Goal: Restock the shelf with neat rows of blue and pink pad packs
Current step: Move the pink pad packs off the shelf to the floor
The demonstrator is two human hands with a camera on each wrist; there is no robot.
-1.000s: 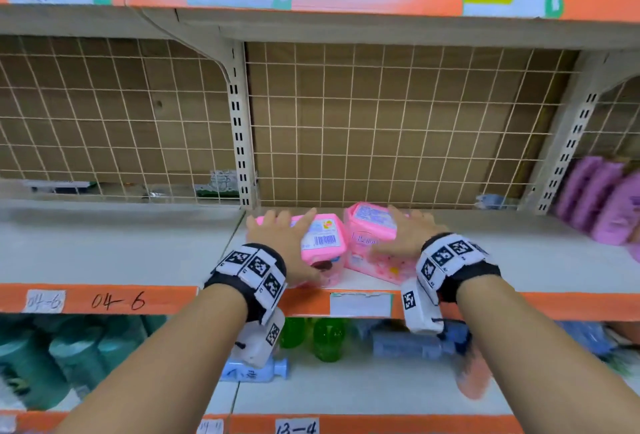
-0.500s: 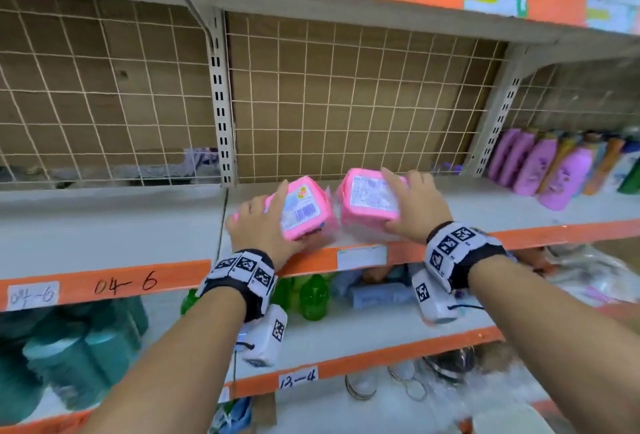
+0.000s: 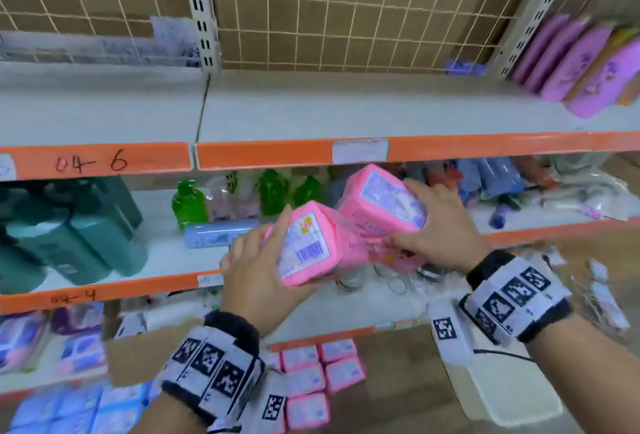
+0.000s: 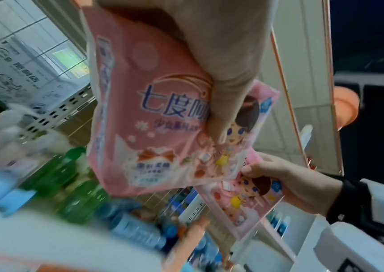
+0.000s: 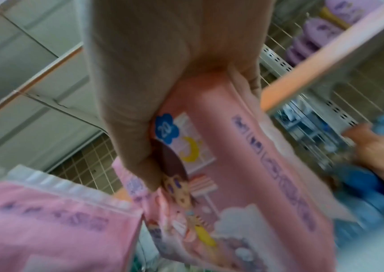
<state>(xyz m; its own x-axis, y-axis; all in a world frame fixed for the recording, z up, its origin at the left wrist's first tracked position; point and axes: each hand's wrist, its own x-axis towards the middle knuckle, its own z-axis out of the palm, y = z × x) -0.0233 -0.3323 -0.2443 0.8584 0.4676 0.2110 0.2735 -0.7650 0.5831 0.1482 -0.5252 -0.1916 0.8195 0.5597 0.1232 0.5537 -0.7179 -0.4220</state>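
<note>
Hands first: your left hand [image 3: 258, 269] is clamped on a pink pack [image 3: 311, 243], thumb along its near face and fingers wrapped behind, barcode label facing up. Your right hand [image 3: 438, 229] grips a second pink pack [image 3: 384, 203], fingers curled over its far right edge. You hold both packs tilted in the air, in front of the lower shelves and below the grey shelf [image 3: 346, 104] with the orange edge strip [image 3: 277, 153]. The two packs sit side by side, their inner corners touching or nearly so; the head view does not settle which.

From the left wrist, your thumb [image 4: 228, 103] lies across the printed front of that pack [image 4: 144, 114], with the right hand [image 4: 291, 180] and its pack [image 4: 244, 202] just beyond. From the right wrist, your thumb [image 5: 135, 128] presses the cartoon face of the pack [image 5: 221, 174], and the other pack [image 5: 47, 230] shows at lower left, blurred.

On the grey shelf, purple bottles [image 3: 581, 63] lean at far right. On the shelf beneath, dark green bottles [image 3: 76, 229] stand at left, with bright green bottles [image 3: 190, 205] behind a blue tube [image 3: 218, 232]. Near your left wrist, more pink packs [image 3: 322, 374] lie in rows low down, and blue packs [image 3: 69, 409] sit at lower left, blurred.
</note>
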